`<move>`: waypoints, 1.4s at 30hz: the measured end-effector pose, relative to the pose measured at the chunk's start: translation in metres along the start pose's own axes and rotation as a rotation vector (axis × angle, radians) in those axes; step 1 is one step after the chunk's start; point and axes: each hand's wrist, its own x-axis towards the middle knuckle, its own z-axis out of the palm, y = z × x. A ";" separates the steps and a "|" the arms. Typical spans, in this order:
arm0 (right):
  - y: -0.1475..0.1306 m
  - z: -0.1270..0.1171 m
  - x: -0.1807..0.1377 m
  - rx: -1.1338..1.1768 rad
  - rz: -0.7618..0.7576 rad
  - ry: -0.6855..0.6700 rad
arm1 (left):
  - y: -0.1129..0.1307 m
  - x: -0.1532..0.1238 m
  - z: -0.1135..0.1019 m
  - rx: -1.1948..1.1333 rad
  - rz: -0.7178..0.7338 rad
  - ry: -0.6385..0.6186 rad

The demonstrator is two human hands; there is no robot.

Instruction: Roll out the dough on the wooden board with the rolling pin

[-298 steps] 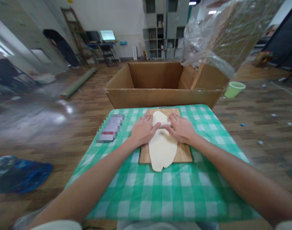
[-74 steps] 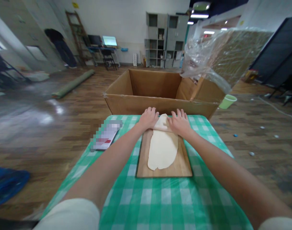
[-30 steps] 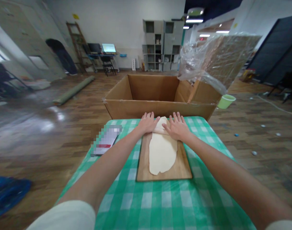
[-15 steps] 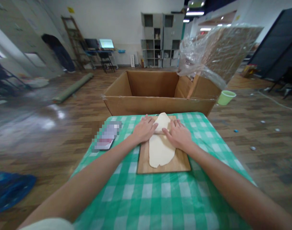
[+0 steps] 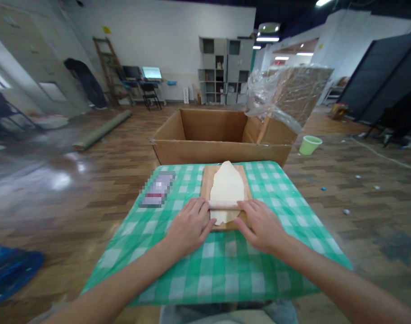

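Note:
A long flat sheet of pale dough [image 5: 227, 186] lies on a wooden board [image 5: 207, 180] on a table with a green checked cloth [image 5: 225, 270]. A thin rolling pin [image 5: 224, 205] lies across the near end of the dough. My left hand [image 5: 189, 226] presses flat on the pin's left end, fingers stretched out. Flat on its right end rests my right hand [image 5: 263, 224], fingers also spread.
A blurred flat object [image 5: 157, 189] lies on the cloth left of the board. An open cardboard box [image 5: 219, 135] stands right behind the table, with a plastic-wrapped package [image 5: 289, 92] at its right. A green bucket [image 5: 309, 145] stands on the wood floor. A person [image 5: 85, 81] is far off at the left.
Both hands have drawn the rolling pin from the far end of the dough back to its near end. The dough looks longer and now reaches past the board's far edge.

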 end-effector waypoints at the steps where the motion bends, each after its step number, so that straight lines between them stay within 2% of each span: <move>1: 0.006 0.000 0.010 -0.005 0.024 0.013 | -0.001 0.006 0.001 -0.013 -0.010 -0.009; 4: 0.020 0.011 0.040 -0.095 0.062 0.028 | -0.006 0.030 0.014 -0.013 -0.033 0.012; 7: 0.022 0.027 0.047 -0.127 0.061 -0.036 | -0.005 0.038 0.028 0.030 -0.006 0.041; 10: 0.013 0.033 0.026 -0.131 0.042 -0.044 | 0.005 0.017 0.029 0.052 0.020 0.024; 13: 0.001 0.030 -0.003 -0.132 -0.008 -0.035 | 0.019 -0.015 0.019 0.056 0.042 0.010; 16: -0.008 0.025 -0.021 -0.130 -0.021 -0.030 | 0.030 -0.035 0.009 0.066 0.043 -0.006; 26: -0.015 0.021 -0.048 -0.077 -0.079 -0.041 | 0.037 -0.064 0.002 0.049 0.095 -0.018; 34: -0.006 0.015 -0.059 -0.083 -0.211 -0.034 | 0.044 -0.082 0.000 0.052 0.088 -0.008; 37: 0.000 0.021 -0.049 -0.106 -0.193 0.012 | 0.044 -0.078 -0.010 -0.010 0.093 -0.007; 39: 0.002 0.026 -0.039 -0.141 -0.148 0.033 | 0.036 -0.065 -0.018 -0.129 0.058 -0.019; 42: 0.007 0.029 -0.032 -0.205 -0.128 0.039 | 0.008 -0.026 -0.026 -0.392 -0.129 0.006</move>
